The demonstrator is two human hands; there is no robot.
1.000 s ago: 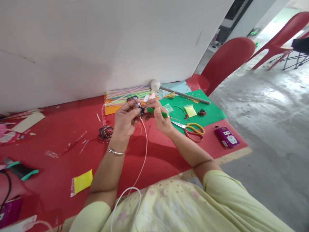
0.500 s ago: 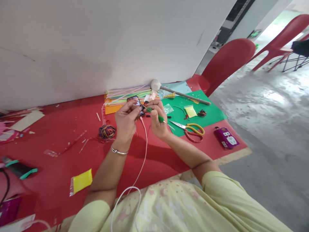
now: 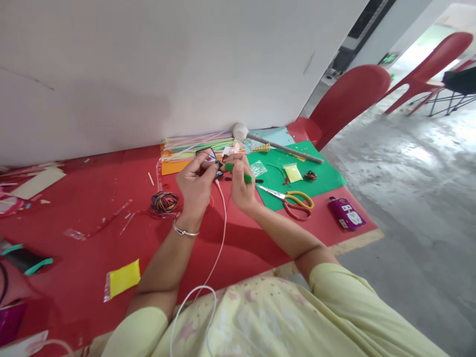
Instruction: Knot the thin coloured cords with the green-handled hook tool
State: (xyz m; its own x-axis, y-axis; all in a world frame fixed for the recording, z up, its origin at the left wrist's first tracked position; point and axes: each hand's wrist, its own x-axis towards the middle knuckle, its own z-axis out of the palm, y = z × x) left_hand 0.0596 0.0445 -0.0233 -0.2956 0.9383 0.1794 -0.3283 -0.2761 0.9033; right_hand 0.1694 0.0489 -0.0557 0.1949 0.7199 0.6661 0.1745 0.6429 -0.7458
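My left hand [image 3: 197, 184] is closed in a pinch, with thumb and fingertips together. A small dark piece seems to be between them, too hidden to make out. My right hand [image 3: 241, 184] is wrapped round a slim green-handled tool [image 3: 243, 174], whose thin front end meets the left fingertips. Just behind the left hand a phone [image 3: 208, 153] with a lit screen is partly covered by my fingers. A pale charging cable [image 3: 224, 213] runs from near the phone toward my lap. To the left of that hand lies a ball of multicoloured cord [image 3: 164, 202].
On the green sheet [image 3: 327, 173] are scissors [image 3: 292, 199], a small yellow packet [image 3: 293, 172] and a grey stick with a white ball [image 3: 240, 131]. Coloured strips [image 3: 186, 142] lie along the wall. A purple power socket [image 3: 347, 214] stands right; a yellow packet [image 3: 124, 276] lies front left.
The right hand and the green-handled tool have turned slightly; the tool's thin rear end, visible before, no longer shows clearly. The left hand keeps its pinch. The view has shifted a little.
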